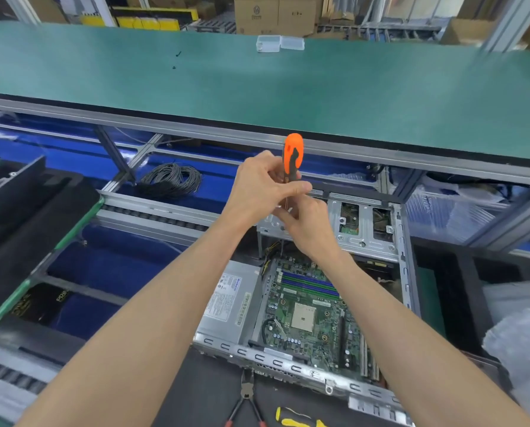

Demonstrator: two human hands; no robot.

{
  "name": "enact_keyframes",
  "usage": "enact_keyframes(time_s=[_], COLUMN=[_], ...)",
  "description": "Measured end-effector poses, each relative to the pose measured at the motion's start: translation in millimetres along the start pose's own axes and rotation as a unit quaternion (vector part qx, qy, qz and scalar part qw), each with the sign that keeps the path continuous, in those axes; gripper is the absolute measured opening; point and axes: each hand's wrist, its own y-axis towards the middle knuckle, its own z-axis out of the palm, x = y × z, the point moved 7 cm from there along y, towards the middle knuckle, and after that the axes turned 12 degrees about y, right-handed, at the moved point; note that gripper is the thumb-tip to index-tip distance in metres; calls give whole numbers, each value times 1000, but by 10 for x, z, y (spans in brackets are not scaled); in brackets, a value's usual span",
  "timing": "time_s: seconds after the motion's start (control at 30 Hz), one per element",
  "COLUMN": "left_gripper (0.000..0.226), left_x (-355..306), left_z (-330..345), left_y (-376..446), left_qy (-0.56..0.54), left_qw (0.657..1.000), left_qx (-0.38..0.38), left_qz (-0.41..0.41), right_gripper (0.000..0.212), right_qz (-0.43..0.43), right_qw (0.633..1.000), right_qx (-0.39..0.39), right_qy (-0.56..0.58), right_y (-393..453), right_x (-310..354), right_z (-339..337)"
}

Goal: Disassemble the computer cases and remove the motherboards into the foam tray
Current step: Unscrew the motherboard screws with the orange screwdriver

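Hands meet above the open computer case: your left hand is clamped on the orange screwdriver, your right hand seemingly pinching its shaft; motherboard inside.

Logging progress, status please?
Both hands on orange screwdriver, held upright. Motherboard still in open case. Pliers lie in front, clear.

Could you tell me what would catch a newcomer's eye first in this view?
The orange screwdriver stands upright at centre, gripped by the left hand with the right hand just below. Beneath them lies an open case showing its green motherboard. Pliers rest at the near edge.
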Motion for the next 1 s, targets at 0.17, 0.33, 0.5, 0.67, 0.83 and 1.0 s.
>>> enact_keyframes(time_s=[0.17,0.33,0.5,0.67,0.83,1.0], left_gripper=[24,14,20,22,26,23], left_x=[67,18,108,416,745,881], left_z=[41,41,-199,16,547,801], left_y=[33,43,-102,-679,-676,-559], left_qy=[-14,-55,-66,43,279,336], left_qw=[999,994,997,998,946,877], left_qx=[34,83,-21,-45,154,328], left_qz=[1,40,39,23,-56,-98], right_gripper=[16,21,17,19,20,21], right_qz=[-40,-39,7,14,8,-22], right_qw=[999,999,999,999,999,999], right_qx=[-4,23,34,40,32,26], right_qy=[-19,-18,25,20,25,5], right_y=[-53,-41,-70,-77,-25,20], right_x=[99,63,-10,25,121,232], right_z=[-34,-2,-15,-37,-112,-156])
